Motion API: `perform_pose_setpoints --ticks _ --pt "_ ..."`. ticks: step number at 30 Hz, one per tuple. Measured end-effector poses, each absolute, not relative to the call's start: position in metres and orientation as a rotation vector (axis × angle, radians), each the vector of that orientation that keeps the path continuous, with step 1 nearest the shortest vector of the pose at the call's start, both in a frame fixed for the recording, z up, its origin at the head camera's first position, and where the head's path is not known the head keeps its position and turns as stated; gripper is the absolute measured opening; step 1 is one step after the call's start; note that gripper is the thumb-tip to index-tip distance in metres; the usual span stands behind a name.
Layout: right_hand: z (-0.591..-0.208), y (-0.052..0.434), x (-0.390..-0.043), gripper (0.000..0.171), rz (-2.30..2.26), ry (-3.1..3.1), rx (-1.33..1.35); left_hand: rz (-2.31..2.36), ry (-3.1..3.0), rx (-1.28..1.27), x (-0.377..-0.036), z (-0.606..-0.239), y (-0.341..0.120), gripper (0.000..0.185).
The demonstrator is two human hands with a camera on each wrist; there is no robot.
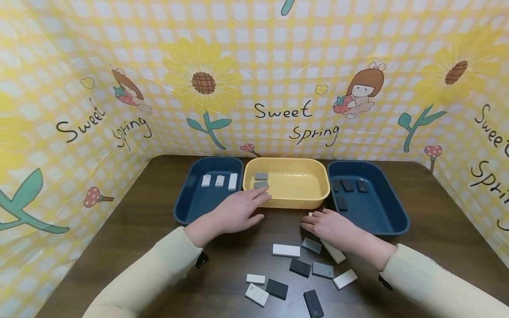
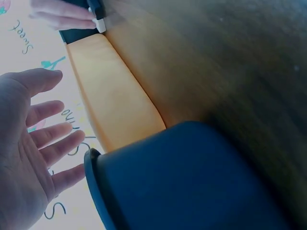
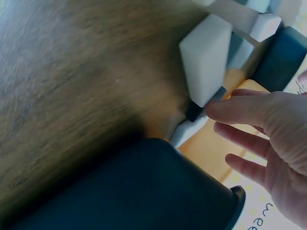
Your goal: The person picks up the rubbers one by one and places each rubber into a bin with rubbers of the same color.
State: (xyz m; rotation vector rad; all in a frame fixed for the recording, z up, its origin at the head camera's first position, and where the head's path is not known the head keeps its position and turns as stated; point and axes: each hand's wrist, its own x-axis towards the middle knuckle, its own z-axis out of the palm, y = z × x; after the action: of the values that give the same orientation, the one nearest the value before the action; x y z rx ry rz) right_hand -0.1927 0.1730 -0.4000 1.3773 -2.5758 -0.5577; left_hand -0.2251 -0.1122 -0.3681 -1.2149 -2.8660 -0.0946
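On the worktop [image 1: 151, 207] three trays stood in a row, and going from the left I saw the left blue tray [image 1: 191, 198] with three white blocks [image 1: 219, 181], each long axis running front to back. My left hand [image 1: 238, 212] lay over the near rim of the yellow tray [image 1: 314, 194], fingers straight and apart, holding nothing; the left wrist view showed the same bare palm. Just past its fingertips lay two grey blocks [image 1: 261, 180] in the yellow tray's left end, long axes running left to right, so I judged a grey block had just been sorted. My right hand [image 1: 330, 225] rested low at the pile of loose blocks [image 1: 298, 269]; its fingers were nearly straight and touched a small white block [image 1: 310, 214], though I could not tell a firm grip. The right blue tray [image 1: 393, 216] held four dark blocks [image 1: 347, 185], mostly pointing front to back. Sorting by colour seemed midway; the next move called for choosing one block from the mixed pile, where axes pointed every way, and matching it to its tray.
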Motion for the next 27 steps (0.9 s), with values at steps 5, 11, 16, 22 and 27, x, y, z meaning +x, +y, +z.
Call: perform_pose_setpoints --ticks 5,11,16,22,27 --pt "-0.403 0.172 -0.194 0.035 -0.661 -2.549 1.393 -0.158 -2.812 -1.223 -0.223 -0.369 -0.118 0.054" --pt "-0.403 0.175 -0.198 0.036 -0.699 -2.503 1.427 -0.189 -2.806 -1.208 -0.222 -0.372 -0.121 0.055" --pt "-0.403 0.175 -0.202 0.032 -0.649 -2.496 1.449 -0.186 -2.766 -1.227 -0.221 -0.372 -0.12 0.052" --pt "-0.4 0.174 -0.206 0.028 -0.532 -2.518 1.464 -0.186 -2.734 -1.227 -0.221 -0.37 -0.119 0.048" --pt "-0.393 0.174 -0.205 0.032 -0.38 -2.587 1.46 -0.214 -2.74 -1.2 -0.219 -0.37 -0.119 0.047"
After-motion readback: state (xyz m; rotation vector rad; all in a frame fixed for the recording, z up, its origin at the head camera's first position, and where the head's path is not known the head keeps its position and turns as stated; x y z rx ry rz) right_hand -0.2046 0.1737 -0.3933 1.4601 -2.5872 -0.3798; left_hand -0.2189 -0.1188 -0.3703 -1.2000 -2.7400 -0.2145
